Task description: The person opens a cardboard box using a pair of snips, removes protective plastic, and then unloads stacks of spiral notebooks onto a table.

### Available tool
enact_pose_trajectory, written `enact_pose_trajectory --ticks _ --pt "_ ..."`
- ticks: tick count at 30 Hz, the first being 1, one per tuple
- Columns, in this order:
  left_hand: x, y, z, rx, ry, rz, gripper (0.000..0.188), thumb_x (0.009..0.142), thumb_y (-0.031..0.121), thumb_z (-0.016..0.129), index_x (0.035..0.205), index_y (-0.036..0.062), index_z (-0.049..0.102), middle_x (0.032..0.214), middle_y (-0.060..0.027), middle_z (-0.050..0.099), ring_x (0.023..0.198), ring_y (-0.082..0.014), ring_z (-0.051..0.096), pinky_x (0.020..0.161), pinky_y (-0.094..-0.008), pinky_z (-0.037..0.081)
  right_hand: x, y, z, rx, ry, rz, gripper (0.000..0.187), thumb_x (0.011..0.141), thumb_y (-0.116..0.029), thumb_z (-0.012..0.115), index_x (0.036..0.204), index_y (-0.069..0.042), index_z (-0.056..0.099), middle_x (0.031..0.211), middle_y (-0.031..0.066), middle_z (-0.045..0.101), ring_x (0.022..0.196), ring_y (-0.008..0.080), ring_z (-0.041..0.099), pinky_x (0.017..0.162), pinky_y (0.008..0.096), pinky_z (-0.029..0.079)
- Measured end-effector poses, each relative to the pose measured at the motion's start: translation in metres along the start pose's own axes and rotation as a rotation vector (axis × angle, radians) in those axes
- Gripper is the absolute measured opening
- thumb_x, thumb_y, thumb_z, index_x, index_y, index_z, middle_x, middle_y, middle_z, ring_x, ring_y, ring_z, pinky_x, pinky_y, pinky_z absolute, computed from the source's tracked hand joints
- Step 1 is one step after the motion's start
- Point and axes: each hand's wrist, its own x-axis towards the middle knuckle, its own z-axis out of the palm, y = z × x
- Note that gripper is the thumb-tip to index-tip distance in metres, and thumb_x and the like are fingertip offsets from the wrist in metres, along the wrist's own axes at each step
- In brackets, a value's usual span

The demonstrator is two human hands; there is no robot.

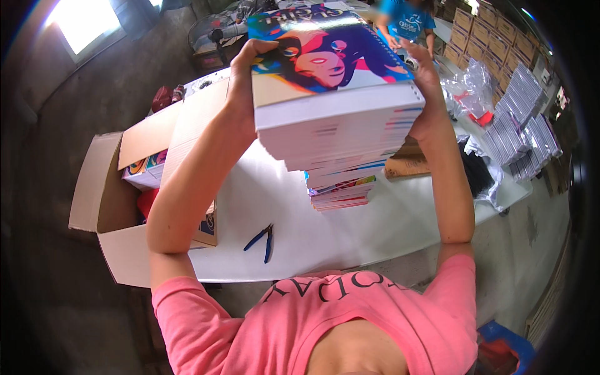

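A tall stack of books (pixel 337 115) rises from the table in front of me, with a colourful illustrated cover on top and pale page edges toward me. My left hand (pixel 245 72) is closed against the left side of its upper part, thumb at the cover's edge. On the opposite side my right hand (pixel 427 84) grips the stack, its fingers partly hidden behind the books. Lower books in the pile sit unevenly, some with red and blue edges. Blue-handled nippers (pixel 261 240) lie spread on the white table (pixel 287 250), nearer to me.
At the left an open cardboard box (pixel 112 206) holds more books (pixel 147 170). Clear plastic wrap (pixel 470 84) and silvery stacks (pixel 515 119) are at the right. Behind the table stands a person in a blue shirt (pixel 409 22), near piled brown cartons (pixel 484 37).
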Motion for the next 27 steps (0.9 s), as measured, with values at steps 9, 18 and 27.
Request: enact_pose_trajectory --ticks 9,18,27 --pt "0.012 -0.021 -0.003 0.149 0.221 -0.183 0.042 0.075 0.041 0.049 0.102 0.0099 0.057 0.1 -0.0101 0.061 0.086 -0.0237 0.058 0.077 -0.0405 0.045 0.03 0.016 -0.038 -0.13 0.038 0.249 0.042 0.073 -0.04 0.067 0.1 -0.008 0.061 0.09 0.0049 0.061 0.079 0.0158 0.059 0.07 0.0293 0.048" --pt "-0.005 -0.052 -0.037 0.33 0.293 0.076 0.085 0.08 0.071 0.037 0.139 0.0103 0.024 0.141 -0.0109 0.027 0.128 -0.0258 0.023 0.104 -0.0412 0.015 0.014 0.01 -0.041 -0.499 0.006 -0.03 0.061 0.079 -0.048 0.059 0.123 -0.006 0.051 0.115 0.0105 0.055 0.107 0.0186 0.052 0.092 0.0305 0.038" --pt "0.007 -0.089 -0.027 -0.129 0.127 0.237 0.078 0.082 0.07 0.033 0.13 0.0096 0.039 0.122 -0.0129 0.05 0.106 -0.0262 0.052 0.09 -0.0401 0.044 0.002 0.052 -0.091 0.004 -0.007 0.124 0.072 0.084 -0.067 0.035 0.127 -0.01 0.046 0.123 0.0067 0.052 0.113 0.023 0.048 0.094 0.0373 0.039"
